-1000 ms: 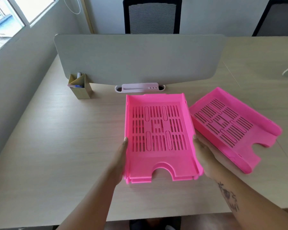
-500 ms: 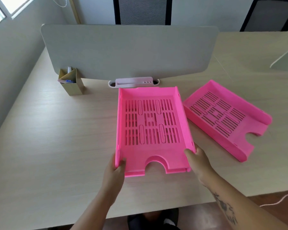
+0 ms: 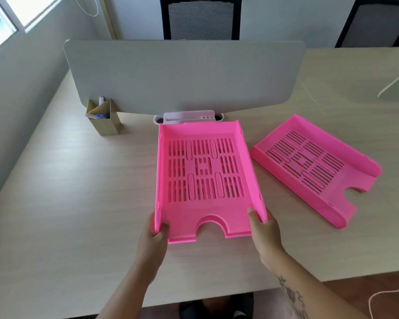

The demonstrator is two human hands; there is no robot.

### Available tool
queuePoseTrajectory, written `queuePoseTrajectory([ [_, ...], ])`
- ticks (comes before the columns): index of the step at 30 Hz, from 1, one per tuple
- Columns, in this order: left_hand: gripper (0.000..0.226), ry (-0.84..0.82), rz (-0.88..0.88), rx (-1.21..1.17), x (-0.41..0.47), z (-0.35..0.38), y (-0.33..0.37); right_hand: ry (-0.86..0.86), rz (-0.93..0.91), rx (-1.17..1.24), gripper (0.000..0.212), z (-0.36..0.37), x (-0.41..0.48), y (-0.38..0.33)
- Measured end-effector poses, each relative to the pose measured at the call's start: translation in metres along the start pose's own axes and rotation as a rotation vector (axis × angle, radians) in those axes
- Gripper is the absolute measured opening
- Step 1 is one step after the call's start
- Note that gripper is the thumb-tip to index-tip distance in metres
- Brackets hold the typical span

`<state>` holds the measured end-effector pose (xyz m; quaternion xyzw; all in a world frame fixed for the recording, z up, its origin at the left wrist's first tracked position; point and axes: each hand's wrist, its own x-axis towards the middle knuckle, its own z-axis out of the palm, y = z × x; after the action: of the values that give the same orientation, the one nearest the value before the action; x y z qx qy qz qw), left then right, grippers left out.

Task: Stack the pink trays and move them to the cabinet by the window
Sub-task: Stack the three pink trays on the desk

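Left hand and right hand grip the near corners of the pink tray, fingers closed on its side walls; a second pink tray lies right of it on the desk.

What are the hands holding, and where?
Both hands, left and right, hold the middle pink tray by its two near front corners.
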<state>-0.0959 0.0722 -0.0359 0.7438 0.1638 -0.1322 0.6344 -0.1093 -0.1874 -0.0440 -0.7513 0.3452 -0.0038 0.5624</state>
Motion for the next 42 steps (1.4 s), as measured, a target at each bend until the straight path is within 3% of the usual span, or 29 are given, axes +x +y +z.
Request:
queuePoseTrajectory([
  [3, 0.035, -0.003, -0.014, 0.028, 0.0, 0.0, 0.003, -0.049, 0.005, -0.04, 0.038, -0.003, 0.003, -0.007],
  [6, 0.04, 0.031, 0.002, 0.077, -0.002, -0.002, 0.014, -0.217, -0.016, -0.039, 0.066, -0.021, 0.002, -0.017],
  [8, 0.072, 0.168, 0.074, 0.151, -0.006, -0.002, 0.029, -0.312, -0.106, -0.048, 0.093, -0.043, 0.007, -0.028],
  [10, 0.093, 0.333, 0.212, 0.211, -0.011, 0.007, 0.054, -0.293, -0.196, -0.16, 0.11, -0.069, 0.022, -0.043],
  [12, 0.089, 0.405, 0.379, 0.244, -0.013, 0.029, 0.079, -0.197, -0.252, -0.161, 0.104, -0.098, 0.047, -0.058],
  [16, 0.069, 0.333, 0.585, 0.345, -0.011, 0.109, 0.118, -0.017, -0.387, -0.208, 0.059, -0.157, 0.11, -0.076],
  [20, 0.064, 0.238, 0.653, 0.443, -0.015, 0.203, 0.135, 0.056, -0.402, -0.386, 0.052, -0.215, 0.174, -0.073],
  [24, 0.067, 0.135, 0.494, 0.397, -0.016, 0.29, 0.123, 0.037, -0.435, -0.62, 0.057, -0.264, 0.225, -0.064],
  [27, 0.078, 0.061, 0.263, 0.369, -0.015, 0.342, 0.103, 0.043, -0.472, -0.761, 0.044, -0.291, 0.26, -0.053],
  [32, 0.085, -0.049, -0.072, 0.252, -0.021, 0.401, 0.07, -0.058, -0.274, -0.883, 0.044, -0.323, 0.296, -0.028],
  [36, 0.046, -0.023, -0.099, 0.15, -0.024, 0.425, 0.058, -0.069, -0.306, -0.776, 0.046, -0.333, 0.296, -0.007],
  [42, 0.033, 0.115, -0.016, 0.202, -0.021, 0.404, 0.08, -0.022, -0.308, -0.564, 0.022, -0.34, 0.256, 0.005],
])
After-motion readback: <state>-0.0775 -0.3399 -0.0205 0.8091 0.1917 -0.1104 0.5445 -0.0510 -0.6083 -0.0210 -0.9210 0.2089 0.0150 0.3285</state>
